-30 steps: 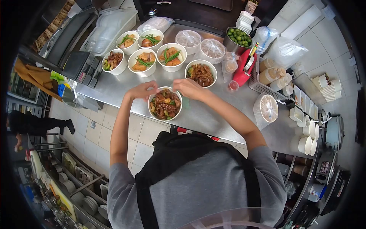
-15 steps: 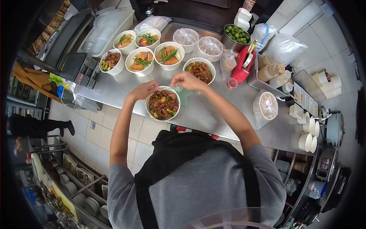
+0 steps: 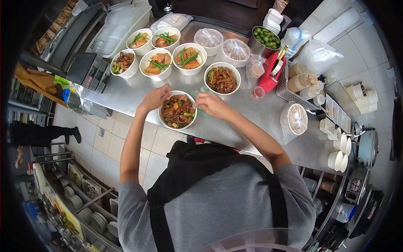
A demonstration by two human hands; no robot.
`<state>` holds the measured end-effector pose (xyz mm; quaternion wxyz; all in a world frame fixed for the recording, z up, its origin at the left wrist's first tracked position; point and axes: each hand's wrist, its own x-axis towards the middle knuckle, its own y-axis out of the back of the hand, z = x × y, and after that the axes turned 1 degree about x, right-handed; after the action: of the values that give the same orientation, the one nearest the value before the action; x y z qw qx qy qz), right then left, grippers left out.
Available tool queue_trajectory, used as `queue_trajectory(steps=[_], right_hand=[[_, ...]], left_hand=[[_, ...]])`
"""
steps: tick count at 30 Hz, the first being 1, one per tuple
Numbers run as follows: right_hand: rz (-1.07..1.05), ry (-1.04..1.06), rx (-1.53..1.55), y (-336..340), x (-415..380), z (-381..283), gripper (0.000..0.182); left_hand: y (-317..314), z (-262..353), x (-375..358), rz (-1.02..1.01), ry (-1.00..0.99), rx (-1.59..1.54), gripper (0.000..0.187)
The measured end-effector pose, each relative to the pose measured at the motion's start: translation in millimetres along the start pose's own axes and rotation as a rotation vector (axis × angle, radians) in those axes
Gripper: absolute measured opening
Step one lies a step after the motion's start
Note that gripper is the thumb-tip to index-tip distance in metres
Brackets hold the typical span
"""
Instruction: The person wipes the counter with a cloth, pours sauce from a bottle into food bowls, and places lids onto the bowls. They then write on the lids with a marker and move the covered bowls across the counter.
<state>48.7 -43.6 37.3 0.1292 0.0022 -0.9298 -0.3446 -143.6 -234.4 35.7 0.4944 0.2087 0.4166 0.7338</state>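
Observation:
A white bowl [image 3: 178, 111] of noodles with brown sauced meat and green vegetables stands near the counter's front edge. My left hand [image 3: 155, 99] is closed at its upper left rim, fingertips pressed together. On the other side my right hand [image 3: 212, 105] has its fingers bent in a pinch beside the right rim. What either hand holds, if anything, is too small to make out. A thin pale green sheet [image 3: 203, 110] lies partly under my right hand. Behind that hand sits a second bowl of similar food [image 3: 222, 79].
Several white bowls [image 3: 154, 66] with sliced meat and green beans stand at the back left. Two bagged bowls [image 3: 233, 52], a pot of green limes [image 3: 265, 40] and a red tape dispenser [image 3: 270, 75] are at the back right. Another bagged bowl [image 3: 293, 119] stands right.
My right hand has come down and slightly right, from above the bowl to beside its right rim. My left hand has shifted a little left. The view has moved slightly.

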Motion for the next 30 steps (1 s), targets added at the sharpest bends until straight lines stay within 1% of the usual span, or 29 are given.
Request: queue_trajectory(steps=[3, 4, 7, 8, 10, 11, 13, 16, 19, 20, 23, 25, 27, 29, 30], right_hand=[[0.009, -0.202, 0.336, 3.9, 14.1, 16.0, 0.017], [0.102, -0.208, 0.441, -1.8, 18.4, 22.5, 0.017], [0.122, -0.204, 0.36, -6.7, 8.2, 15.2, 0.017], [0.132, -0.162, 0.311, -15.4, 2.0, 16.9, 0.017], [0.175, -0.162, 0.327, -21.4, -5.4, 2.2, 0.018], [0.198, -0.164, 0.336, -23.3, -7.2, -1.7, 0.018], [0.214, -0.163, 0.251, -18.3, 2.3, 7.9, 0.019], [0.286, -0.149, 0.2, -8.9, 26.1, 18.5, 0.017], [0.314, -0.169, 0.162, -9.3, 31.9, 21.4, 0.017], [0.337, -0.131, 0.141, -13.9, 27.1, 25.5, 0.017], [0.385, -0.204, 0.159, -24.4, 10.2, 7.0, 0.018], [0.457, -0.207, 0.155, -37.1, 2.0, 3.0, 0.018], [0.533, -0.229, 0.162, -43.2, -5.2, -5.1, 0.019], [0.547, -0.276, 0.19, -45.0, -10.8, -14.9, 0.02], [0.562, -0.293, 0.209, -46.0, -11.4, -20.2, 0.021]], left_hand=[[-0.4, -1.3, -3.6, 0.054, 0.059, -0.042, 0.018], [-0.2, -2.9, -5.2, 0.076, 0.076, -0.068, 0.018], [0.1, -4.6, -15.6, 0.112, 0.244, -0.303, 0.018], [-4.0, -9.3, -19.0, 0.167, 0.248, -0.331, 0.017], [-12.9, -10.6, -24.9, 0.275, 0.255, -0.389, 0.016], [-13.0, -13.3, -30.9, 0.205, 0.335, -0.484, 0.016], [5.1, 4.6, -44.1, 0.052, 0.494, -0.668, 0.015], [1.0, -1.7, -49.1, 0.042, 0.45, -0.707, 0.013], [-16.9, -9.8, -45.0, 0.172, 0.4, -0.951, 0.013], [-20.9, -11.3, -47.4, 0.204, 0.422, -0.945, 0.013], [-31.7, 5.2, -53.9, 0.283, 0.473, -1.094, 0.013], [-49.4, 14.9, -54.0, 0.379, 0.493, -1.207, 0.014], [-63.2, 38.9, -52.7, 0.474, 0.555, -1.418, 0.015], [-80.1, 54.7, -48.6, 0.501, 0.566, -1.581, 0.018], [-85.2, 61.7, -45.8, 0.491, 0.592, -1.608, 0.02]])
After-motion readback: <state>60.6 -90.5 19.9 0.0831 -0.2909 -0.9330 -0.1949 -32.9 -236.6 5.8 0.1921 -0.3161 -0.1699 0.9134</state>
